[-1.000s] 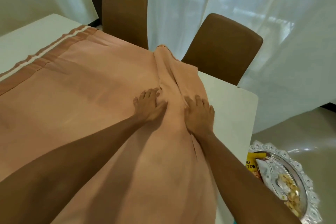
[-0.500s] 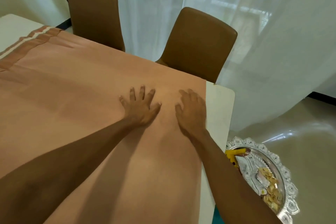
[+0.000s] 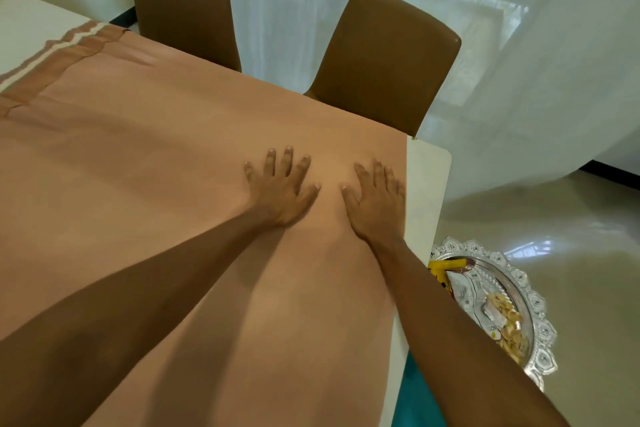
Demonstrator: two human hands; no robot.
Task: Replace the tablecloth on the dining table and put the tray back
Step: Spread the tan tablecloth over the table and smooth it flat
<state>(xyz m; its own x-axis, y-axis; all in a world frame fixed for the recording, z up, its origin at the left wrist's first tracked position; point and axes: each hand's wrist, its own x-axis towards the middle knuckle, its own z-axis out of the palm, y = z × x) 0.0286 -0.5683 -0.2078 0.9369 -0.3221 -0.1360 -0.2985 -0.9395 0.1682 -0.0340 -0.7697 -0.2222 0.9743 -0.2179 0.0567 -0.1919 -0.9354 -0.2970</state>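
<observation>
The peach tablecloth lies flat over most of the tabletop, its hem just short of the right edge, leaving a bare white strip. The left hand and right hand press on it near the far right corner, fingers straight and spread, gripping nothing, likely to smooth it. The silver tray sits on the floor beside that edge, probably until the cloth is settled.
</observation>
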